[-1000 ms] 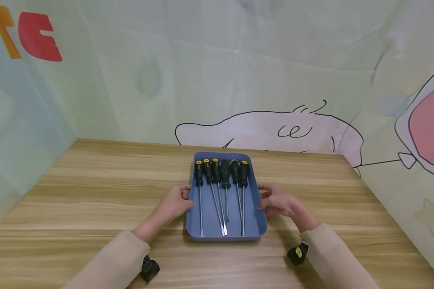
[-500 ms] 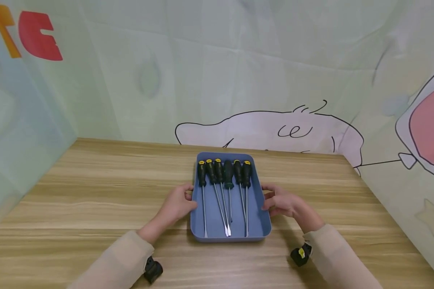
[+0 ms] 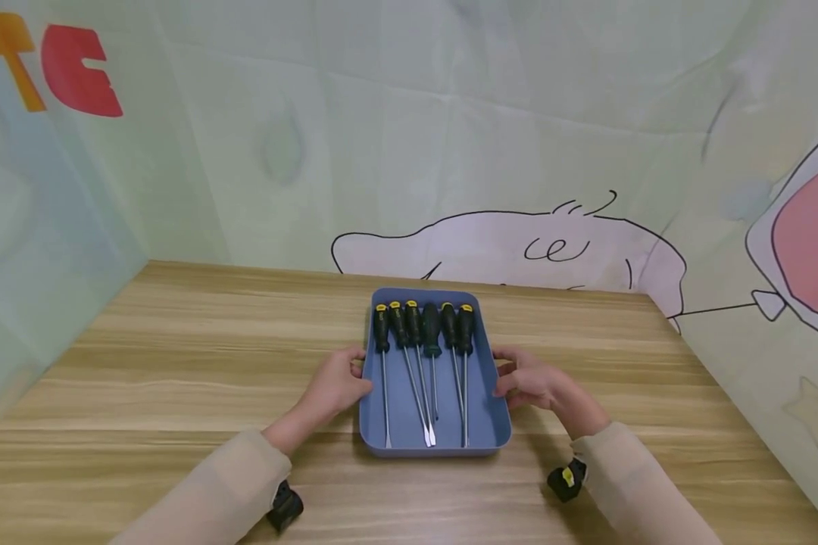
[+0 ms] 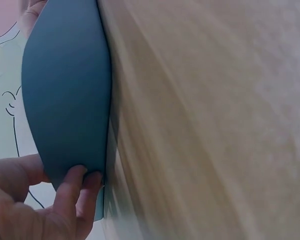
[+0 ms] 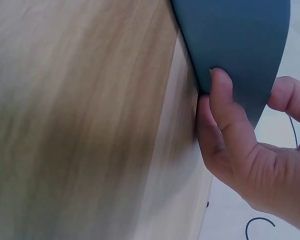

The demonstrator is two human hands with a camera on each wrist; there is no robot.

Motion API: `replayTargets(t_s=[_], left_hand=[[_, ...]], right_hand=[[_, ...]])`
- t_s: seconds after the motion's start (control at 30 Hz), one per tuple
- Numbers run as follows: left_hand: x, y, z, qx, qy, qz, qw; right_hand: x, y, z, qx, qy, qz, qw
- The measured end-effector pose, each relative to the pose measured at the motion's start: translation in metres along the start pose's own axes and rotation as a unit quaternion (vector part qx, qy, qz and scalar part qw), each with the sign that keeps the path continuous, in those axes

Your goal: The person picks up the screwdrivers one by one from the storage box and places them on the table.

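Observation:
A shallow blue plastic tray [image 3: 404, 425] lies on the table between the two hands. Several screwdrivers [image 3: 432, 329] are inside it, their black handles at the far end and metal shafts towards the person. Most handles have yellow ends; one in the middle is plain dark green. My left hand [image 3: 330, 382] holds the tray's left side, thumb at the rim and fingertips against the outer wall in the left wrist view. On the opposite side my right hand [image 3: 532, 378] grips likewise, with fingers low on the wall near the tabletop in the right wrist view.
The wood-grain table [image 3: 211, 341] spreads to both sides and in front of the tray. Behind it hangs a printed cloth backdrop [image 3: 382, 136], with side panels at left and right. Small black wrist cameras [image 3: 564, 481] sit under both light sleeves.
Over the first half second the tray shifted slightly right, with both hands still on it and the screwdrivers inside. Since then it has stayed nearly still.

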State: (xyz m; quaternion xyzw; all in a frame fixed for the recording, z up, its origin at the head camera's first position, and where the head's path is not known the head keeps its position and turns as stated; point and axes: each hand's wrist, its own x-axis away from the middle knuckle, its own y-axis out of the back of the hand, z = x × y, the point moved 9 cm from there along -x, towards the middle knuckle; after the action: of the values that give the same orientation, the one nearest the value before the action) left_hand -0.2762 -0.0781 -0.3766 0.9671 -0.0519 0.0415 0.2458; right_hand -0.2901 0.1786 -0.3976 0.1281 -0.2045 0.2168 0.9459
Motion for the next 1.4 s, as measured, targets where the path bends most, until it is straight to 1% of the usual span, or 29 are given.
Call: replayTargets(t_s=[0.2,0.43,0.63,0.83,1.1,1.4], left_hand=[[-0.0008,-0.0021,0.0014,-0.003,0.002,0.000,1.0000],[0.0007,-0.0008,0.0004,-0.005,0.002,0.001,1.0000],[0.0005,-0.0010,-0.0024,-0.006,-0.008,-0.003,0.9999],[-0.0004,-0.0015,-0.0011,-0.008,-0.005,-0.001,1.0000],[-0.0003,-0.0001,-0.0018,-0.011,-0.007,-0.001,0.9999],[0.0011,0.0015,-0.0053,-0.012,-0.019,-0.006,0.9997]], right_hand=[[0.0008,-0.0014,0.0002,0.018,-0.006,-0.015,1.000],[0.0008,-0.0049,0.0008,0.021,-0.002,-0.008,1.000],[0.0014,-0.0046,0.0017,0.019,-0.002,-0.006,1.000],[0.0021,-0.0041,0.0015,0.021,-0.009,-0.012,1.000],[0.0025,0.0005,0.0033,0.047,-0.014,-0.024,0.999],[0.0054,0.0050,0.0043,0.032,-0.029,-0.025,0.999]])
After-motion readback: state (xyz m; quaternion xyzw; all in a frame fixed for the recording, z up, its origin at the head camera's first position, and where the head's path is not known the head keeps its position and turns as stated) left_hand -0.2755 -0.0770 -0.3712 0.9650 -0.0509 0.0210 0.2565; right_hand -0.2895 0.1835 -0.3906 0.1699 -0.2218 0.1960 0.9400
